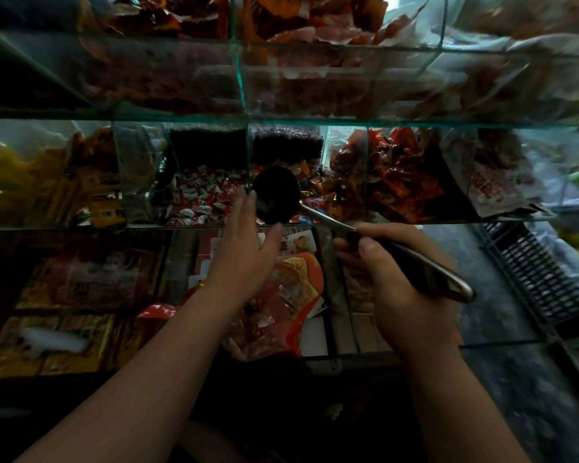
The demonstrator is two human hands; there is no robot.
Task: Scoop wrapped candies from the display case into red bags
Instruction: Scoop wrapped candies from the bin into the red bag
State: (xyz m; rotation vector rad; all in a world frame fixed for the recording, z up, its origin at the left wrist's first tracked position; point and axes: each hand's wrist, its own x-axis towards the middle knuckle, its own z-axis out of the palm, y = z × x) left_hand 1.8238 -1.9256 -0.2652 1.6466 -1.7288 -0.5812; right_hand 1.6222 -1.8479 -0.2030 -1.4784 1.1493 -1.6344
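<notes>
Glass panes divide the display case (239, 78) into compartments, and the red-and-white wrapped candies (198, 198) lie heaped in a middle one, left of centre. Just to the right of that heap, a metal ladle (276, 195) hangs over the case's near rim, its dark round bowl tipped towards the camera. The inside of the bowl is too dim to tell what it holds. The right hand (391, 279) is clenched round the ladle's handle, thumb on top. The left hand (244, 242) is released, with straight fingers touching the bowl's left edge and the thumb spread under it. Below and between the two hands lies a crumpled red bag (301, 282) with a clear window showing small wrapped pieces inside. Orange-red packets (401, 175) fill the compartment to the right, and a black slatted crate (542, 279) sits at the far right.
</notes>
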